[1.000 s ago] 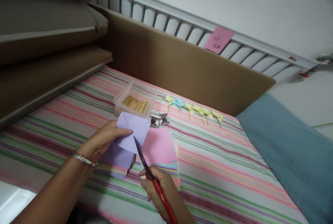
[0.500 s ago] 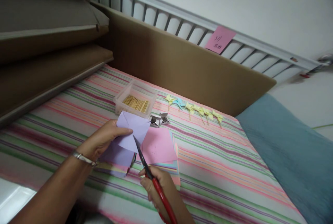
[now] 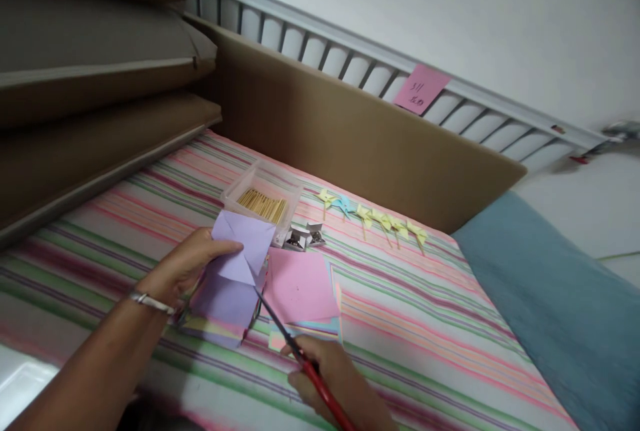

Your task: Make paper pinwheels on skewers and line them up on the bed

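Pinched between the thumb and fingers of my left hand (image 3: 197, 256) is a square sheet of purple paper (image 3: 246, 234) with slits running in from its corners. My right hand (image 3: 327, 371) grips red-handled scissors (image 3: 320, 387), their dark blades pointing up and left. The blade tips lie just below the sheet's lower corner, apart from it. Under my left hand is a stack of purple paper (image 3: 225, 301) with yellow sheets showing at its edge. A pile topped by pink paper (image 3: 300, 284) lies to its right.
Behind the sheet stands a clear plastic box (image 3: 295, 201) of thin wooden sticks (image 3: 263, 205). Two small open boxes (image 3: 305, 236) hold dark bits. Several paper pinwheels (image 3: 383, 219) line the back. A brown board (image 3: 360, 131) rises behind the striped cloth (image 3: 425, 324); brown-sided stacked slabs (image 3: 100, 131) border the left.
The scissors have drawn back from the purple sheet, down and to the right. My left hand and the sheet have shifted slightly left, and another slit now shows near the lower corner.
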The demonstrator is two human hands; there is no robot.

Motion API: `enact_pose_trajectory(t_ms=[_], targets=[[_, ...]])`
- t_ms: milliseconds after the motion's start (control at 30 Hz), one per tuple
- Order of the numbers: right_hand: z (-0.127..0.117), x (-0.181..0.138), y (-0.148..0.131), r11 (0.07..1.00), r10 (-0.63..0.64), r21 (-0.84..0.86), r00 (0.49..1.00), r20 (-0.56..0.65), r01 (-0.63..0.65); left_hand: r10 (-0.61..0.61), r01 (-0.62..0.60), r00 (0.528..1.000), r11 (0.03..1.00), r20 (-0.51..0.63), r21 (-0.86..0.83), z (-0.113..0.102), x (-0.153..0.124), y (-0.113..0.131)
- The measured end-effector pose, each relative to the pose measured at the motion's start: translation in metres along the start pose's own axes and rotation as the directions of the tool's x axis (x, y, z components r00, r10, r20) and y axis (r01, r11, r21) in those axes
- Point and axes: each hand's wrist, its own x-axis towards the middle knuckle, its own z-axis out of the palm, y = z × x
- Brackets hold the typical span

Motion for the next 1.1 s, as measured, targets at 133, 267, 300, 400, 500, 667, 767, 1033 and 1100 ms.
enact_pose_trajectory(t_ms=[133,267,300,400,500,667,767,1033,1100], targets=[[-0.019,-0.001,0.015,0.981,-0.053,0.175,0.979,-0.198,0.089,-0.029,0.022,0.993,0.998,0.111,0.062,0.003,-0.002,-0.003],[-0.017,0.007,0.018,0.903,-0.103,0.327,0.88,-0.464,0.279,-0.104,0.027,0.95,0.967,0.294,0.255,0.028,-0.003,-0.023],[-0.015,0.009,0.016,0.893,-0.087,0.349,0.869,-0.488,0.286,-0.129,0.021,0.93,0.953,0.343,0.303,0.036,-0.003,-0.029],[-0.008,0.014,0.011,0.9,-0.072,0.353,0.884,-0.462,0.258,-0.193,0.005,0.867,0.925,0.459,0.38,0.054,-0.002,-0.046],[-0.005,0.017,0.009,0.927,-0.05,0.314,0.899,-0.435,0.203,-0.21,0.006,0.841,0.926,0.499,0.378,0.062,0.001,-0.055],[-0.002,0.02,0.011,0.811,0.054,0.518,0.846,-0.531,0.273,-0.11,0.067,0.888,0.992,0.447,0.111,0.068,0.0,-0.054],[0.002,0.023,0.01,0.703,0.087,0.588,0.772,-0.63,0.401,-0.061,0.122,0.915,0.984,0.4,-0.127,0.08,-0.006,-0.057],[0.017,0.03,0.005,0.722,0.115,0.529,0.676,-0.728,0.447,-0.109,0.186,0.964,0.927,0.241,-0.325,0.113,-0.022,-0.081],[0.019,0.032,0.007,0.763,0.119,0.51,0.688,-0.716,0.397,-0.033,0.09,0.982,0.948,0.187,-0.305,0.108,-0.016,-0.078]])
